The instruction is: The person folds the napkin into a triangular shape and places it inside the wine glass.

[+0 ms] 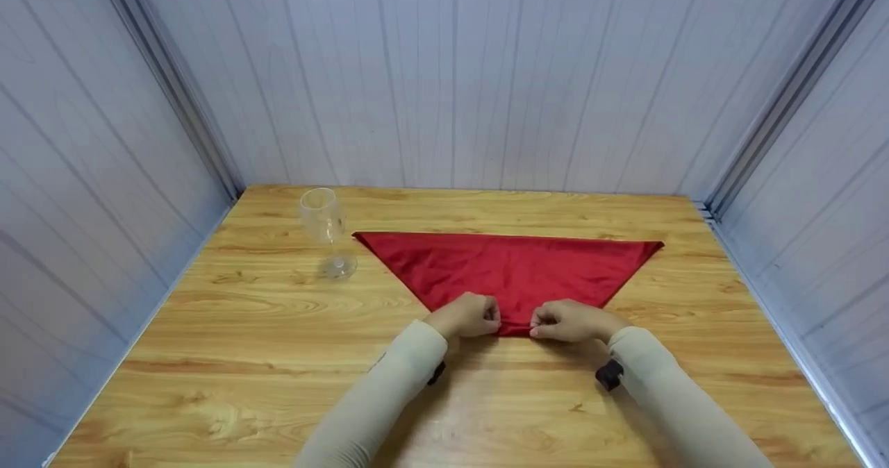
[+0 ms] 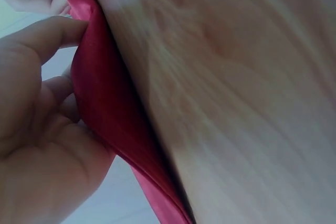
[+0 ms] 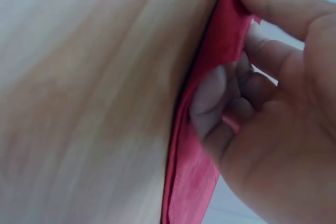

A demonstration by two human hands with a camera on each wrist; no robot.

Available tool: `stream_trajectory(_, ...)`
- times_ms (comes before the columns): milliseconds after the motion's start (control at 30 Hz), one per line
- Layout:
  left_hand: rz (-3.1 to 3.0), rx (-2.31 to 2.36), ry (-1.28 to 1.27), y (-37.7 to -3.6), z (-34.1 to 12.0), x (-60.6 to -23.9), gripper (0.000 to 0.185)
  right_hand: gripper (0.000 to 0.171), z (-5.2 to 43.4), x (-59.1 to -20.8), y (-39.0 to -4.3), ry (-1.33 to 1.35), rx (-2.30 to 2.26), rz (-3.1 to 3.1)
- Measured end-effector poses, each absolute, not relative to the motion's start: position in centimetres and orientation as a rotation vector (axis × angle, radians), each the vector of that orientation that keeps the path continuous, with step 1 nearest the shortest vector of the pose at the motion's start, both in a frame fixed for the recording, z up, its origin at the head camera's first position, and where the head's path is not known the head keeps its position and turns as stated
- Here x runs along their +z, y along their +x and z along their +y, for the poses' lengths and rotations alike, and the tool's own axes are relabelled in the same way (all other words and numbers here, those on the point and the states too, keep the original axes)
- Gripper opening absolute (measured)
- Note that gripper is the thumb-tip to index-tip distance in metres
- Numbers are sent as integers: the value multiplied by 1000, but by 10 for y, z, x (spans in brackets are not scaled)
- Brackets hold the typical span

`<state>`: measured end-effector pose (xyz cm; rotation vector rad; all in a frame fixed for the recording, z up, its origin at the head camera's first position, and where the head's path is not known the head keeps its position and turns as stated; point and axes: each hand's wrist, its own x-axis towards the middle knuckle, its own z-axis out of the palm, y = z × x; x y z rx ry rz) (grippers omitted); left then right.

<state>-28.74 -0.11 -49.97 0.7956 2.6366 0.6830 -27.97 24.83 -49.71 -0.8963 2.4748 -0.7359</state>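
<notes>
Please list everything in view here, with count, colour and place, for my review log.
Satiny cloth: 1, red, flat on the table with its long edge farthest from the person
Wine glass: 1, clear, upright, left of the cloth
Wood-grain table: 1, yellow-brown, under everything
Panelled walls: 3, pale, back and both sides
Corner trims: 2, grey, back corners
Wrist devices: 2, black, one per wrist
Sleeves: 2, cream, both forearms
Left hand, right hand: 1 each, bare, fingers gripping the cloth's near edge

Left arm (image 1: 378, 395) and right arm (image 1: 677, 391) reach forward, kinda angling inward. Left hand (image 1: 470, 314) and right hand (image 1: 573, 320) are pretty close but not touching, both curled in a pinch.
</notes>
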Motion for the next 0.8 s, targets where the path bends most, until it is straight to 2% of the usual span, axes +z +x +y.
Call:
stream_trajectory(467,2610,714,812,-292,-2,-502,11,24,236,-488,-295,-719,-521,2417)
stream_trajectory(700,2597,744,778,-293,-5,-502,10,12,238,-494,-295,-675,-725,2415)
stream_trajectory(800,2590,734,770,-293,-6,-502,9,13,239,-496,-294,-703,-758,2451)
